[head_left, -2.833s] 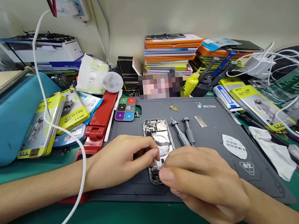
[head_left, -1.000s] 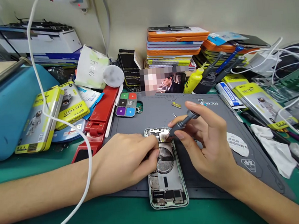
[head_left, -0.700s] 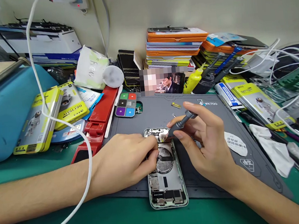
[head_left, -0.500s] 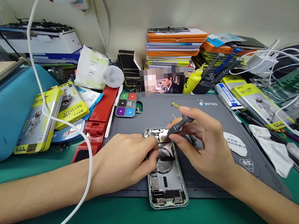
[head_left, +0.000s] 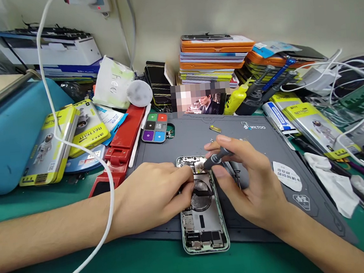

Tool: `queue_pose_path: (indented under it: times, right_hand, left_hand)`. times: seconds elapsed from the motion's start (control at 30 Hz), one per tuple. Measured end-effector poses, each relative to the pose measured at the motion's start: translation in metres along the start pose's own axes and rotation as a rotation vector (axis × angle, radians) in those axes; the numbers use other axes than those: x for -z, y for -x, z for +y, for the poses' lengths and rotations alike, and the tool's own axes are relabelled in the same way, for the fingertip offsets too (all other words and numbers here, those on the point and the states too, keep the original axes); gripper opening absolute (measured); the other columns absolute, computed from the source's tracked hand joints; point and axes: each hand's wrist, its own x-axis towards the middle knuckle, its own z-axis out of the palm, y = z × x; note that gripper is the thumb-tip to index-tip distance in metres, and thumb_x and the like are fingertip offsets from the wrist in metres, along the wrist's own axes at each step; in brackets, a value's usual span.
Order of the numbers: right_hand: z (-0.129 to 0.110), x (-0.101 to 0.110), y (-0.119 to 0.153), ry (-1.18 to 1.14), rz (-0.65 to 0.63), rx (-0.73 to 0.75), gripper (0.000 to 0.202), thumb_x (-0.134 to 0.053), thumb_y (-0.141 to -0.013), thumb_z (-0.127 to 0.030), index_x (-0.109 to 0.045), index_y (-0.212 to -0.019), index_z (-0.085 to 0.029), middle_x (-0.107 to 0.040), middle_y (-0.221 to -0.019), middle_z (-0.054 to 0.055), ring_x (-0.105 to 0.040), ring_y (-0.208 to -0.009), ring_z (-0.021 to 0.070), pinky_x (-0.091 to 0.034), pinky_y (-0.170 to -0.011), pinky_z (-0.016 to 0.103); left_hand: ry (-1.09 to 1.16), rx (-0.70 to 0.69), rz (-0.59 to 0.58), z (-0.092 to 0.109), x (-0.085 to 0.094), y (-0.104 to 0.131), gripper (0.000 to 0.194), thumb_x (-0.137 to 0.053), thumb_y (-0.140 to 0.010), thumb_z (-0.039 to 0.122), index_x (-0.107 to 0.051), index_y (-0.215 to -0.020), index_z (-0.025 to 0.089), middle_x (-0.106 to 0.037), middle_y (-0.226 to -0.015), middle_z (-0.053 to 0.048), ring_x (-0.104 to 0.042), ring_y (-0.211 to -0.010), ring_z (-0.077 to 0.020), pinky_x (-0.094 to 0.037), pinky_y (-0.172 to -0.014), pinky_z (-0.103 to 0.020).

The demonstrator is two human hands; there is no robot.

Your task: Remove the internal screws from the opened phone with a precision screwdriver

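Observation:
An opened smartphone (head_left: 205, 223) lies on the grey work mat, its inside parts facing up and its near end past the mat's front edge. My left hand (head_left: 161, 193) is closed in a pinch over the phone's left side; whatever is between the fingertips is hidden. Just right of those fingertips, a dark strip (head_left: 203, 192) crosses the round metallic disc (head_left: 201, 203) in the phone. A dark grey screwdriver (head_left: 215, 159) is gripped in my right hand (head_left: 249, 181). It slants down to the left, its lower end at the phone's upper part.
A small gold-coloured part (head_left: 215, 129) lies on the mat (head_left: 188, 136), near a multicoloured tray (head_left: 154, 127). A white cable (head_left: 109, 202) hangs across my left forearm. Battery boxes (head_left: 47, 148), a red tool (head_left: 124, 137) and stacked orange cases (head_left: 215, 44) surround the mat.
The screwdriver leans a little lower, and the fingers of my right hand have shifted around its handle. My left hand stays pinched at the phone. The whole view has drifted slightly.

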Motion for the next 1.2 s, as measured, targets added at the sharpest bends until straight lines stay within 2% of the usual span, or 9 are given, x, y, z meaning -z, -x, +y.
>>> queue_pose_path:
  times: [0.1,0.3,0.43,0.5,0.63,0.83,1.0,1.1,1.2]
  right_hand:
    - [-0.001,0.0,0.002,-0.043,0.011,-0.04,0.069,-0.044,-0.1,-0.001,-0.038,-0.162,-0.029,-0.062,-0.152,0.01,-0.067,-0.125,0.0223,-0.062,-0.095,0.043]
    - [0.002,-0.005,0.004,0.023,0.04,-0.025,0.079,-0.068,-0.096,-0.005,-0.034,-0.163,-0.032,-0.058,-0.157,0.011,-0.072,-0.115,0.0217,-0.065,-0.092,0.041]
    - [-0.001,-0.006,0.001,-0.13,0.13,-0.152,0.068,-0.061,-0.101,-0.003,-0.039,-0.159,-0.031,-0.07,-0.127,0.008,-0.073,-0.108,0.0199,-0.066,-0.087,0.036]
    - [-0.004,-0.005,-0.001,-0.233,0.163,-0.21,0.063,-0.059,-0.102,-0.006,-0.04,-0.157,-0.031,-0.069,-0.115,0.006,-0.072,-0.11,0.0202,-0.066,-0.083,0.033]
    - [-0.01,-0.004,0.0,-0.375,0.088,-0.271,0.063,-0.055,-0.105,-0.007,-0.037,-0.158,-0.037,-0.068,-0.121,0.007,-0.071,-0.104,0.0185,-0.067,-0.079,0.034]
    - [-0.013,-0.004,0.004,-0.424,0.014,-0.217,0.068,-0.054,-0.104,-0.002,-0.036,-0.158,-0.039,-0.069,-0.118,0.005,-0.072,-0.105,0.0169,-0.068,-0.088,0.035]
    - [-0.012,-0.003,0.003,-0.427,0.05,-0.26,0.067,-0.054,-0.104,-0.002,-0.038,-0.157,-0.04,-0.071,-0.117,0.005,-0.073,-0.099,0.0178,-0.069,-0.084,0.036]
    - [-0.011,-0.004,0.003,-0.434,0.029,-0.234,0.068,-0.054,-0.103,-0.002,-0.038,-0.157,-0.04,-0.071,-0.117,0.005,-0.074,-0.104,0.0193,-0.069,-0.085,0.037]
    - [-0.011,-0.004,0.003,-0.431,0.008,-0.21,0.068,-0.054,-0.104,-0.002,-0.037,-0.158,-0.04,-0.07,-0.12,0.007,-0.074,-0.109,0.021,-0.07,-0.085,0.039]
  left_hand:
    - [-0.003,0.011,-0.005,0.0,0.0,0.001,0.018,-0.045,-0.106,0.024,-0.054,-0.09,0.021,-0.062,-0.074,0.002,-0.058,-0.062,-0.0171,-0.034,-0.059,-0.03]
    - [-0.018,0.011,-0.004,0.0,0.001,0.0,0.019,-0.046,-0.106,0.024,-0.056,-0.091,0.02,-0.062,-0.074,0.001,-0.059,-0.062,-0.0175,-0.034,-0.059,-0.03]
    - [0.004,0.037,-0.003,0.0,0.001,0.0,0.014,-0.051,-0.107,0.026,-0.06,-0.098,0.02,-0.066,-0.076,0.001,-0.064,-0.065,-0.0173,-0.036,-0.059,-0.029]
    - [0.039,0.051,0.004,-0.001,0.001,0.0,0.011,-0.057,-0.108,0.03,-0.062,-0.105,0.02,-0.068,-0.078,0.003,-0.066,-0.067,-0.0168,-0.037,-0.059,-0.027]
    - [0.065,0.054,0.013,-0.002,0.001,0.002,0.015,-0.064,-0.106,0.035,-0.064,-0.114,0.022,-0.072,-0.082,0.004,-0.07,-0.07,-0.0169,-0.039,-0.061,-0.027]
    - [0.114,0.004,0.02,-0.003,0.0,0.003,0.012,-0.056,-0.109,0.026,-0.068,-0.109,0.024,-0.079,-0.104,0.004,-0.076,-0.089,-0.0165,-0.044,-0.073,-0.027]
    - [0.105,0.0,0.05,-0.003,0.0,0.003,0.008,-0.06,-0.106,0.024,-0.068,-0.105,0.024,-0.077,-0.095,0.005,-0.073,-0.08,-0.0158,-0.041,-0.069,-0.027]
    - [0.119,0.041,0.056,-0.003,0.0,0.004,0.008,-0.066,-0.104,0.03,-0.067,-0.103,0.022,-0.074,-0.082,0.006,-0.069,-0.069,-0.0144,-0.038,-0.062,-0.027]
    - [0.128,0.025,0.052,-0.003,0.0,0.003,0.007,-0.065,-0.105,0.028,-0.067,-0.108,0.022,-0.077,-0.089,0.005,-0.072,-0.075,-0.015,-0.04,-0.065,-0.026]
